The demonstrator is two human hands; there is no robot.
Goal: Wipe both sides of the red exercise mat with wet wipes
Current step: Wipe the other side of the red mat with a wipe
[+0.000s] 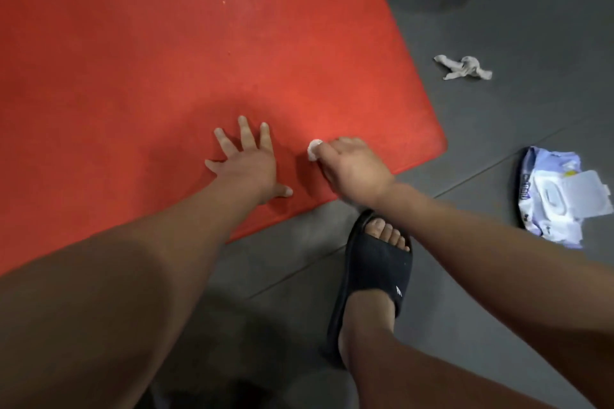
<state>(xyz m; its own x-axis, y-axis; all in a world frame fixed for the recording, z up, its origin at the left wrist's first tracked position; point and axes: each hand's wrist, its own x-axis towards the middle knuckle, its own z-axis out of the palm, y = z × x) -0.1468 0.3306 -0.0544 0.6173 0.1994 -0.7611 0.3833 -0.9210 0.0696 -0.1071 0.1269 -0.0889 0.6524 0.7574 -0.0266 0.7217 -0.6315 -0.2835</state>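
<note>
The red mat (166, 76) lies flat on the grey floor (498, 126) and fills the upper left and centre of the frame, its rounded corner at centre right. A wet sheen shows on the mat near the top centre. The left hand (247, 164) rests flat on the mat at the centre of the frame, fingers spread and straight, thumb out to the right near the mat's lower edge. Just to its right, the right hand (352, 168) is curled round a small white wipe (314, 149) and holds it down on the mat close to the corner; only a bit of the wipe shows past the fingers. Below the right hand, a foot in a black slide (372, 276) stands on the floor just off the mat's edge. At the right of the frame a wipe pack (555, 196) lies on the floor with its lid flipped open. Above it, at upper right, a crumpled used wipe (463, 68) lies on the floor, well apart from the mat.
</note>
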